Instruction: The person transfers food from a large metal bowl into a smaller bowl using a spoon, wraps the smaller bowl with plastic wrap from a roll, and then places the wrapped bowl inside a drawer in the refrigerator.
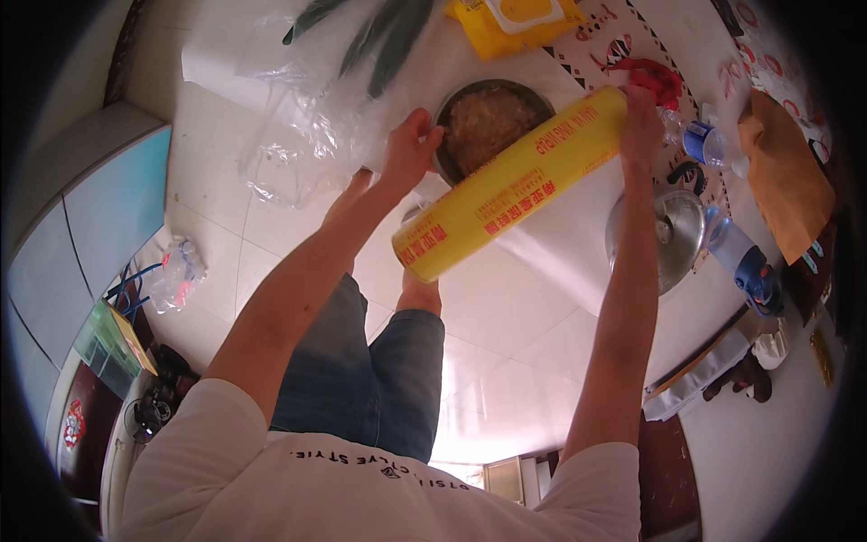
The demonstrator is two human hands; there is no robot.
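A long yellow roll of plastic wrap [515, 183] with red print slants in front of me, its upper right end in my right hand [641, 125]. Behind the roll stands a round metal bowl [493, 122] with a brownish food mass in it, partly covered by the roll. My left hand [410, 146] is at the bowl's left rim, thumb and fingers close together; whether it pinches the rim or a film edge I cannot tell. Crumpled clear plastic [291, 149] hangs over the table edge at the left, near long green vegetables [386, 47] under clear film.
A yellow wipes pack [518, 24] lies behind the bowl. To the right are a round metal lid [681, 237], a blue-capped bottle [745, 261], a clear bottle with a blue label [711, 146], a red plastic bag [650, 81] and a brown paper bag [786, 176].
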